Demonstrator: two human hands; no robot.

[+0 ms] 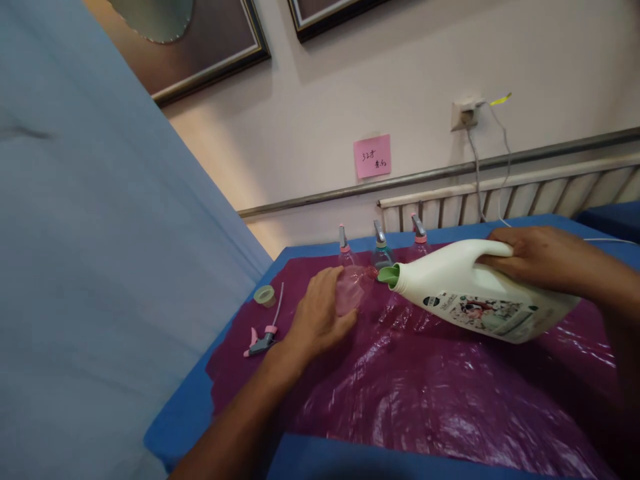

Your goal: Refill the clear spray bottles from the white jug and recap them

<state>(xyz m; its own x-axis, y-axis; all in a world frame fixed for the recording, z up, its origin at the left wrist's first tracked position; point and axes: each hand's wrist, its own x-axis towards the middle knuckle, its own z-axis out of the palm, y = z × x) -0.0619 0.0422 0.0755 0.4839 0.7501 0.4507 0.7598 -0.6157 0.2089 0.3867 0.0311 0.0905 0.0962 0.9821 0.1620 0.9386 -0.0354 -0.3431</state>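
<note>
My left hand (pixel 320 313) is wrapped round a clear pink spray bottle (pixel 351 291) without its head, tilted so that its neck points right. In my right hand (pixel 535 257) is the handle of a large cream detergent jug (pixel 480 300) with a printed label. The jug lies tipped on its side in the air, its green spout (pixel 389 275) at the bottle's mouth. Whether liquid is flowing I cannot tell. Left of my left hand, a grey and pink spray head (pixel 263 340) with its tube rests on the purple plastic sheet (pixel 400 400), near a pale green cap (pixel 265 295).
Three spray bottles with heads stand at the back: a pink one (pixel 345 250), a teal one (pixel 382 253) and another pink one (pixel 420 247). Behind the blue table (pixel 300 255) are a radiator (pixel 450 208) and a pipe. A pale blue curtain (pixel 100 267) hangs at left.
</note>
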